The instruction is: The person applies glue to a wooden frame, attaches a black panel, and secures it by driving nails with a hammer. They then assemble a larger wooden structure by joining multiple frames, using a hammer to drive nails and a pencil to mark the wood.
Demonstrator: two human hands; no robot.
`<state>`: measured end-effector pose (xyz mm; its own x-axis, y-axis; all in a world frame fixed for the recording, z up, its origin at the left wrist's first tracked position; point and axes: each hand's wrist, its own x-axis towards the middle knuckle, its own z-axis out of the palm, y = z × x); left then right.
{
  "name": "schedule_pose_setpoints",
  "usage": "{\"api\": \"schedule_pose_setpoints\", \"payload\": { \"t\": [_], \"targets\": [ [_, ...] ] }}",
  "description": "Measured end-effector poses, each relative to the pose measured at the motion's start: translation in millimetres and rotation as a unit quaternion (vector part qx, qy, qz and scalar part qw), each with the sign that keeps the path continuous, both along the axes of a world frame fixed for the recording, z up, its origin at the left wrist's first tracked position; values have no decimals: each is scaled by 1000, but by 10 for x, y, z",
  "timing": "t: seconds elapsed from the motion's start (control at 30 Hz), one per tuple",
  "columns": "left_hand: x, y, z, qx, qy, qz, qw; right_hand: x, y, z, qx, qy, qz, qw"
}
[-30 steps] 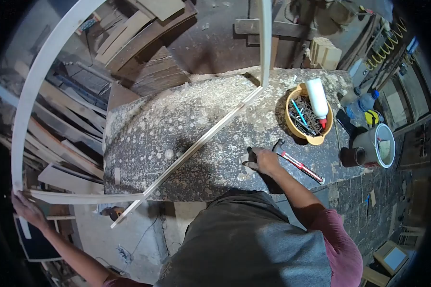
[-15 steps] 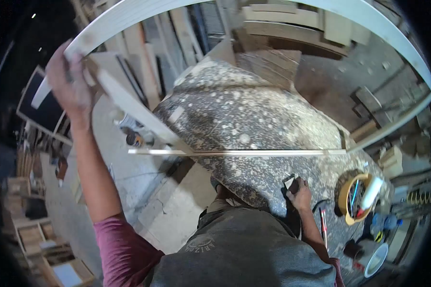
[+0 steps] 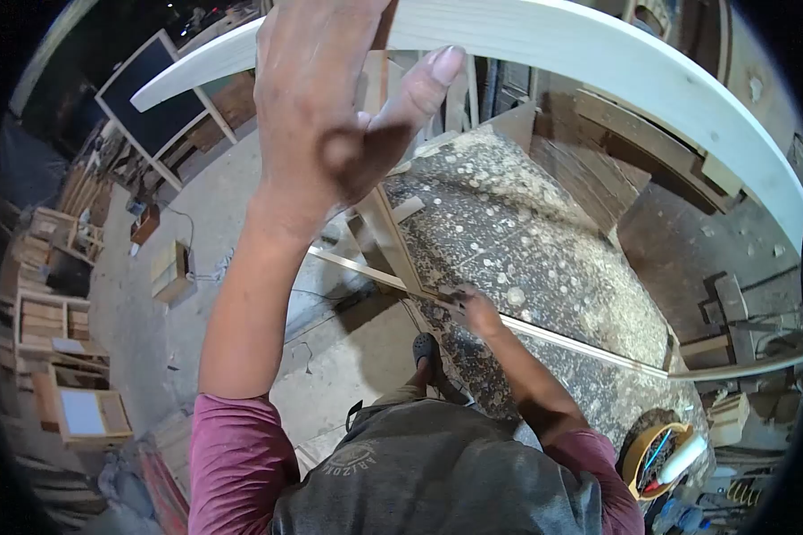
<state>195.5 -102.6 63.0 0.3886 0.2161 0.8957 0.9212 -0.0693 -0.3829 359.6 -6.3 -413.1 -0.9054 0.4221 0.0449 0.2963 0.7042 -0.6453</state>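
A pale wooden frame with a long curved piece (image 3: 598,45) and a thin straight strip (image 3: 580,345) stands over the speckled table (image 3: 544,232). My left hand (image 3: 330,107) is raised large at the upper middle, at the curved piece, thumb spread; its fingertips run out of view. My right hand (image 3: 473,309) is at the joint where the strip meets a slanting wooden piece (image 3: 393,232). Its fingers are bent together around something I cannot make out.
A yellow container (image 3: 635,459) with a white tube and pens stands at the table's lower right. A dark framed panel (image 3: 156,98) leans at the upper left. Wooden frames and a box (image 3: 169,272) are on the floor at left.
My right hand has moved up and left from the table to the frame's joint. My left hand has shifted right along the curved piece and appears closer. The view has turned.
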Motion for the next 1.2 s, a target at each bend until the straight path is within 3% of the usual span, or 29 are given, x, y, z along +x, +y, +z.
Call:
{"api": "schedule_pose_setpoints", "payload": {
  "t": [0.07,0.17,0.2,0.23,0.3,0.4,0.47,0.53,0.57,0.67,0.7,0.73,0.8,0.87,0.93,0.97,1.07,1.17,1.2],
  "targets": [
    [-89,-102,-42,-1,-29,-9,1000,-254,-71,-249,-14,84,13,996],
    [-295,-266,-142,-27,-104,13,994,-382,-221,155,-79,27,-41,996],
    [-343,-332,-157,-46,-126,27,991,-370,-226,123,12,24,-13,1000],
    [-405,-355,-162,-45,-127,26,991,-303,-231,157,13,23,-14,1000],
    [-509,-369,-173,-6,-112,56,992,-53,-252,314,29,131,-47,990],
    [-613,-399,-212,-7,-143,56,988,656,-241,529,-15,149,-137,979],
    [-617,-387,-242,-4,-157,60,986,1333,-227,412,75,140,-232,960],
    [-649,-310,-278,26,-132,52,990,2050,-358,519,60,167,-303,936],
    [-666,-277,-301,59,-102,51,992,2468,-485,461,60,108,-384,915],
    [-632,-188,-602,94,-178,38,979,3536,-885,395,141,54,-442,884],
    [-607,-142,-751,133,-226,27,965,3871,-1089,366,109,-54,-494,861],
    [-539,-129,-923,108,-330,-19,937,3985,-1267,553,173,-54,-457,871],
    [-457,-85,-1258,81,-435,-55,895,4298,-1580,506,201,-72,-490,845],
    [-464,-67,-1696,-44,-611,-298,732,4455,-1899,515,221,-113,-511,823],
    [-389,8,-1896,-174,-654,-386,626,4605,-2083,468,106,-159,-550,813],
    [-440,30,-2007,-190,-651,-324,659,4708,-2141,387,109,-161,-549,813],
    [-437,43,-2040,-182,-697,-314,619,4884,-2157,181,112,-196,-600,768],
    [-492,52,-2085,-193,-688,-323,621,4987,-2049,183,139,-207,-545,800],
    [-529,49,-2141,-216,-708,-326,588,5060,-2014,138,144,-206,-538,804]
  ]
}}
